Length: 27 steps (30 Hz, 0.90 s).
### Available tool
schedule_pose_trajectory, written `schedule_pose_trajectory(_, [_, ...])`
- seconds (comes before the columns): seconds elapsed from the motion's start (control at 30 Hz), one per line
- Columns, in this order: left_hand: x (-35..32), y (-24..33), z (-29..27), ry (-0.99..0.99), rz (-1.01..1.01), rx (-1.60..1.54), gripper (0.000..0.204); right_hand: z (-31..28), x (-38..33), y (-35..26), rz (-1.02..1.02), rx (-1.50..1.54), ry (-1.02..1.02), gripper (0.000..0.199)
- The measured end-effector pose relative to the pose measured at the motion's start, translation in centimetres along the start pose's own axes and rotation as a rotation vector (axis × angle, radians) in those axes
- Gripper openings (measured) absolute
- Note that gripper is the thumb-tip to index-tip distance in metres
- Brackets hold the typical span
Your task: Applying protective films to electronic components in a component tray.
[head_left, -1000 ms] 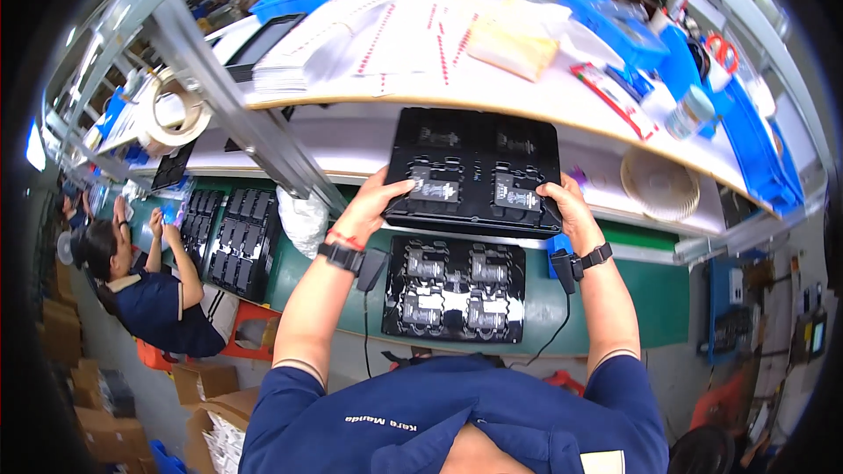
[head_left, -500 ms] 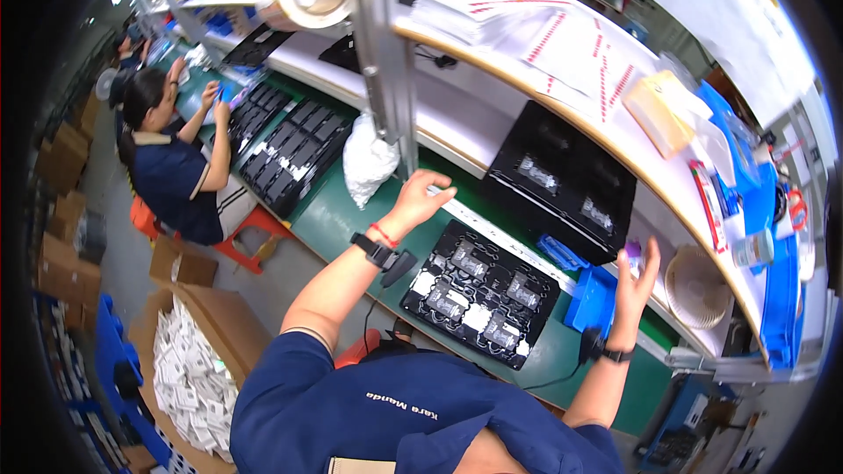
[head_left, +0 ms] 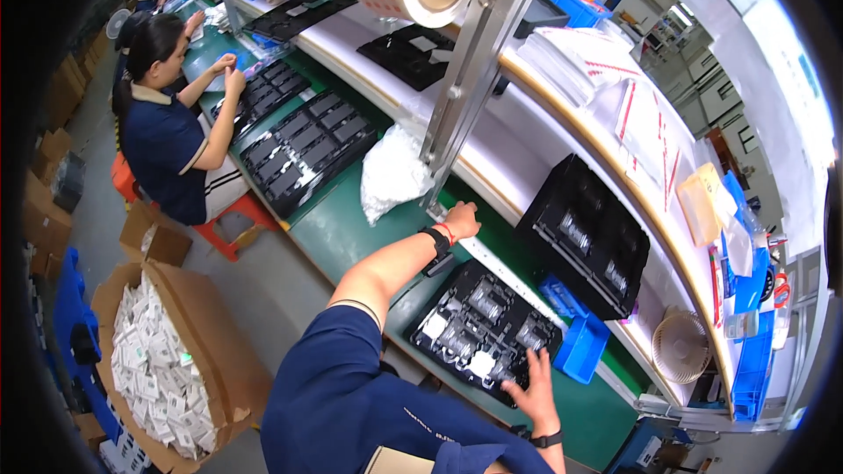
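A black compartment tray (head_left: 442, 296) lies on the green bench before me, holding several clear-wrapped parts (head_left: 488, 302) and dark cables. My right hand (head_left: 534, 393) is over the tray's near right corner, fingers spread with nothing in them; whether it touches the tray I cannot tell. Beyond the tray's far left corner, my left hand (head_left: 460, 221) reaches to the back of the bench beside the metal post (head_left: 474, 61). Its fingers are curled downward, and anything between them is hidden.
Stacked black trays (head_left: 555, 250) stand tilted behind the bench. Right of my tray sits a blue bin (head_left: 584, 348); a white plastic bag (head_left: 393, 177) lies left of the post. A co-worker (head_left: 167, 136) sits farther left by more trays. A carton (head_left: 215, 333) of small white packets stands on the floor.
My right hand has come down from the right to the tray's near corner. My left hand has lowered toward the back of the bench, its fingers curling. My view has shifted.
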<state>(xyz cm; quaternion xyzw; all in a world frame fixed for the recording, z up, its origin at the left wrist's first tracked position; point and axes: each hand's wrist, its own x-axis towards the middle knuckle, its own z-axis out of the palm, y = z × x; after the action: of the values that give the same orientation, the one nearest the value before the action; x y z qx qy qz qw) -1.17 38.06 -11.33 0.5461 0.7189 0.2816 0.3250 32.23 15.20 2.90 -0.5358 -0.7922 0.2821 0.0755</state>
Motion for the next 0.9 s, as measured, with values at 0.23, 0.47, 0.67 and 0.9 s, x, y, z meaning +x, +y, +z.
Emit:
schedule_pose_trajectory(0.23, [11.0,-6.9,3.3,0.132,0.152,0.567,0.040,1.8,-0.1,-1.2,0.006,-0.131,-0.092,0.095])
schedule_pose_trajectory(0.47, [11.6,-5.1,3.8,0.381,0.329,0.582,0.035,2.2,-0.5,-0.3,0.108,-0.099,-0.107,0.097])
schedule_pose_trajectory(0.67, [5.0,-3.5,2.8,0.289,0.623,0.505,0.011,1.5,0.0,-0.8,0.135,-0.118,-0.116,0.099])
schedule_pose_trajectory(0.9, [-0.9,0.0,2.7,-0.113,0.891,0.570,0.013,-2.2,2.7,-2.1,0.043,-0.208,-0.178,0.071])
